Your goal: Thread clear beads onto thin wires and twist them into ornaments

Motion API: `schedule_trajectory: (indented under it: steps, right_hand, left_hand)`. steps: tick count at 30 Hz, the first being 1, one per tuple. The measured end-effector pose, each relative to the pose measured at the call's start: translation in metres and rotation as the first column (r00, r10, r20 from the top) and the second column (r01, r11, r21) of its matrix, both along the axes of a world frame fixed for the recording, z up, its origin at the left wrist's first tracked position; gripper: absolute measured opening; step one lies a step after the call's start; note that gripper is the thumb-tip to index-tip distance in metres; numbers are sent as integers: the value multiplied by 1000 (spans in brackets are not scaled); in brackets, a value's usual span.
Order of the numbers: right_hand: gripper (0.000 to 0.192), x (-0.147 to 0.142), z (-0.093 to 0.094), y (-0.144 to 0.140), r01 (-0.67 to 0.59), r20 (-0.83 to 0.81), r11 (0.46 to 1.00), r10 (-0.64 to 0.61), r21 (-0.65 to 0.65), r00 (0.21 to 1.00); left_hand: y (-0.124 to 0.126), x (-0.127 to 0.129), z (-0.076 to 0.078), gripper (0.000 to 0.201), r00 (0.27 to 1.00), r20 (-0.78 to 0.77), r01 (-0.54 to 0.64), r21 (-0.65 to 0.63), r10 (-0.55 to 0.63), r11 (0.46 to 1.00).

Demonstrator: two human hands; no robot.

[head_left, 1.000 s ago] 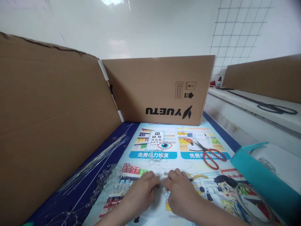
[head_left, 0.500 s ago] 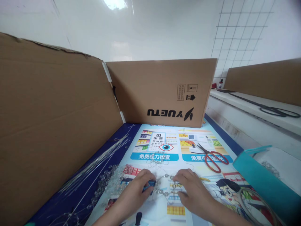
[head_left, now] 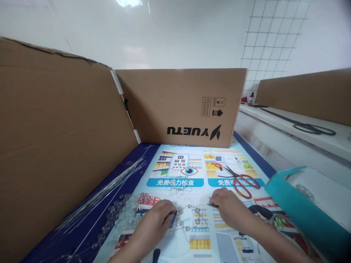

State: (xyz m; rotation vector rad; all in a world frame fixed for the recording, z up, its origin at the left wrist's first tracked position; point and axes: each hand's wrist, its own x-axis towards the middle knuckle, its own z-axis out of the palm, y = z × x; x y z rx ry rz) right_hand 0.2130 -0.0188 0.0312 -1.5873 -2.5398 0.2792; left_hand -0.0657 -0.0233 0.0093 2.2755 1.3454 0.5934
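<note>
A ring of clear beads on thin wire (head_left: 196,211) lies over the printed sheet in front of me. My left hand (head_left: 155,223) is closed at its left side, thumb and forefinger pinching the wire beside the beads. To the right of the ring, apart from it, my right hand (head_left: 229,206) is closed around a small tool with two dark pointed tips (head_left: 212,205). The tips are slightly apart and point left toward the ring; the palm hides the rest of the tool. Beyond the ring lies another beaded wire piece (head_left: 179,186).
Red-handled scissors (head_left: 244,185) lie at the right. Loose clear beads (head_left: 120,210) and a bundle of thin wires (head_left: 106,195) are on the left. A teal box (head_left: 304,208) and a wire coil (head_left: 290,226) stand right. Cardboard panels (head_left: 181,106) rise behind and left.
My right hand has let go of the beaded ring's right side and moved right, now holding the pointed tool. My left hand stays at the ring. The view has shifted slightly.
</note>
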Motion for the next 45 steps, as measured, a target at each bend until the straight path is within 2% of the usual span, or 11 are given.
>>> schedule_trajectory:
  steps: [5, 10, 16, 28, 34, 38, 41, 45]
  right_hand:
    - [15, -14, 0, -9, -23, -128, 999, 28, 37, 991]
    - [7, -28, -8, -16, -41, -154, 998, 49, 56, 987]
    - [12, -32, -18, -13, -31, -164, 994, 47, 104, 985]
    - [12, -33, -23, -12, -17, -198, 990, 45, 139, 979]
    - [7, -36, -19, -18, 14, -276, 989, 27, 148, 961]
    - [10, -49, -13, -27, -11, -336, 985, 68, 170, 939]
    - [11, -59, -11, -33, -49, -326, 988, 94, 143, 941]
    - [16, -66, -15, -34, -13, -322, 997, 38, 79, 946]
  left_hand:
    - [-2, 4, 5, 25, 1000, -7, 19, 13, -19, 1000]
    - [-3, 5, 5, 27, 999, -24, 21, 15, -21, 1000]
    - [-4, 6, 0, 31, 997, -80, 17, 21, -15, 1000]
    - [-8, 12, 2, 42, 975, -221, 13, 36, -5, 999]
    - [-10, 13, 1, 43, 969, -245, -7, 46, 18, 999]
    - [-10, 14, 1, 44, 965, -259, -14, 42, 24, 999]
    - [-9, 14, 1, 48, 963, -270, -10, 44, 21, 999]
    - [-9, 14, 3, 47, 964, -266, 5, 47, 7, 999]
